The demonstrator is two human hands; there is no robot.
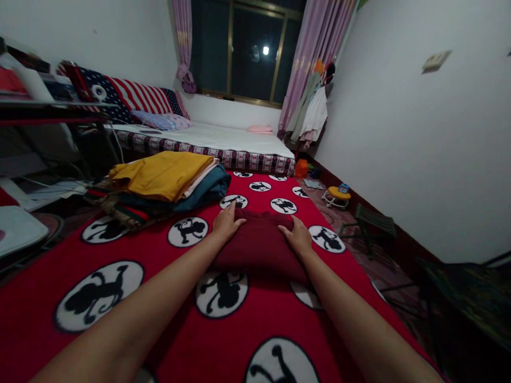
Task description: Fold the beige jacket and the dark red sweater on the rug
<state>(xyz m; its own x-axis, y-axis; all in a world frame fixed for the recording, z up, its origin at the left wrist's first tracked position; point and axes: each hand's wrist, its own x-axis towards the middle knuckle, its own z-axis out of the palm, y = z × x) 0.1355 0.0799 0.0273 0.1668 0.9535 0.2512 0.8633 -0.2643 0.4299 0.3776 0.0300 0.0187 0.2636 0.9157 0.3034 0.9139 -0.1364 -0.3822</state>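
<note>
A dark red folded garment (261, 247) lies across the middle of the red blanket (159, 276), which is printed with black figures in white circles. My left hand (227, 223) holds the garment's far left corner, thumb on top of the cloth. At the far right corner, my right hand (297, 238) grips the same garment, its thumb pointing inward. The other fingers of both hands are partly hidden at the cloth's edges. Beyond my left hand sits a stack of folded clothes, with a yellow garment (163, 173) on top and a teal one (211, 186) beneath.
A bed (223, 135) with a pale sheet stands under the window at the back. Along the right wall are a yellow-topped stool (338, 194) and a folding stool (373, 221). A cluttered desk (59, 106) is at the left, near a white seat (19, 229).
</note>
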